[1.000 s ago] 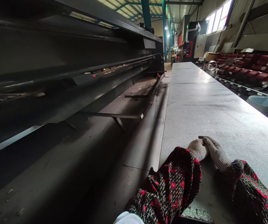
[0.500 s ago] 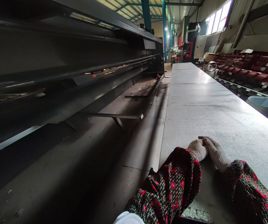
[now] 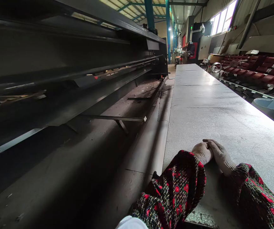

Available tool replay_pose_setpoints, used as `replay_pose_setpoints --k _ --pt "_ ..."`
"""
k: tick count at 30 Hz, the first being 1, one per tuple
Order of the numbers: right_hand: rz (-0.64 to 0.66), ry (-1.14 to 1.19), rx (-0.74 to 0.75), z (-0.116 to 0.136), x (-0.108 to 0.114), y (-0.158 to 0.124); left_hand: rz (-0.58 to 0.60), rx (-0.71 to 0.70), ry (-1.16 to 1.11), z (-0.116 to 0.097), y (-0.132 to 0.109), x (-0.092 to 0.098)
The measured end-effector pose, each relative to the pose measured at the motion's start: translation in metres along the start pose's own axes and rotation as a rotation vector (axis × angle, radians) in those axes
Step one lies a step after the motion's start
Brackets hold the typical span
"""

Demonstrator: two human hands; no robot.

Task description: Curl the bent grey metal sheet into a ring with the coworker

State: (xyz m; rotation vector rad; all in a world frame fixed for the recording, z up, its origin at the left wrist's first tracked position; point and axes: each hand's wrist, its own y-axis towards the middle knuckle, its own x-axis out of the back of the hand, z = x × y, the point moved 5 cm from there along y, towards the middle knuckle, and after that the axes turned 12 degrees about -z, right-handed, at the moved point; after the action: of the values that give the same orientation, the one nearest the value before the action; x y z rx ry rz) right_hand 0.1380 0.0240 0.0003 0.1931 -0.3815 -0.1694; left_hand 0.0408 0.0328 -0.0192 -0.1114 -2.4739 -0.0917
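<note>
My left hand (image 3: 201, 152), in a knitted whitish glove, rests at the near end of a long grey metal sheet (image 3: 210, 117). My right hand (image 3: 221, 156), gloved alike, lies folded over its fingers, so both hands are clasped together. The right fingers are pressed together around the left hand. Most of the left fingers are hidden beneath them. No tool or part shows in either hand. Dark sleeves with red patterns cover both forearms.
A long dark machine frame (image 3: 103, 92) runs along the left, with a bar (image 3: 117, 118) jutting out low. To the right stand a pale round tub (image 3: 269, 107) and rows of dark red parts (image 3: 258, 74). A machine with a control cabinet (image 3: 205, 47) stands beyond the sheet.
</note>
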Motion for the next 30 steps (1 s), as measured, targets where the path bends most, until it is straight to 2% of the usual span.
replay_pose_setpoints --k 23,30 --pt "-0.004 -0.008 0.007 -0.0016 -0.0002 0.0012 -0.035 -0.003 -0.014 -0.0029 -0.0013 0.0023" --pt "-0.023 0.010 0.027 -0.0033 -0.0013 0.0008 -0.046 0.034 0.020 -0.0061 -0.0042 0.0071"
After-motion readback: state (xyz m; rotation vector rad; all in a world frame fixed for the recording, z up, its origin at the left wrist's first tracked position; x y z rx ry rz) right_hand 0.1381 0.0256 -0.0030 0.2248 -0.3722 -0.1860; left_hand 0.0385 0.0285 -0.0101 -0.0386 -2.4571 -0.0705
